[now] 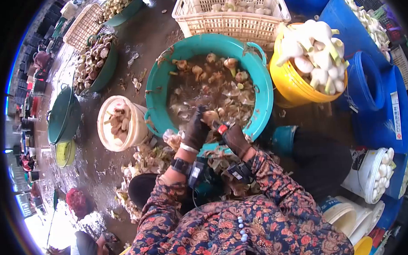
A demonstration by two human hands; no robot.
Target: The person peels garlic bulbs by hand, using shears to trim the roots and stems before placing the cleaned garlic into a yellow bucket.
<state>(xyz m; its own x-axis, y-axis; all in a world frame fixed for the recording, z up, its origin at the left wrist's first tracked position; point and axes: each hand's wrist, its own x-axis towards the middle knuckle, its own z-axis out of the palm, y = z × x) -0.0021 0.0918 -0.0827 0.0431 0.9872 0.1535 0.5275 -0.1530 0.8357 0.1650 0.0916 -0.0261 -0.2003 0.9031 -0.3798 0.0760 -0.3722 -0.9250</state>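
My left hand (pixel 197 130), in a dark glove, is closed around a garlic bulb (pixel 210 116) over the near side of a green tub (pixel 266 96). Close beside it, my right hand (pixel 235 139), also gloved, is closed on a small red-ended tool (pixel 222 128); its blade or tip is hidden at the bulb. Brown water in the tub carries loose garlic bulbs (pixel 230 65) and peeled skins (pixel 239 101). Below the tub's near rim, a heap of garlic skins (pixel 147 162) lies around my legs.
A yellow bucket (pixel 285 86) heaped with white peeled garlic stands right of the tub. A cream crate (pixel 229 25) sits behind it. To the left are a white bucket (pixel 106 142) and a green basin (pixel 108 70) of unpeeled bulbs. Blue barrels (pixel 394 121) line the right side.
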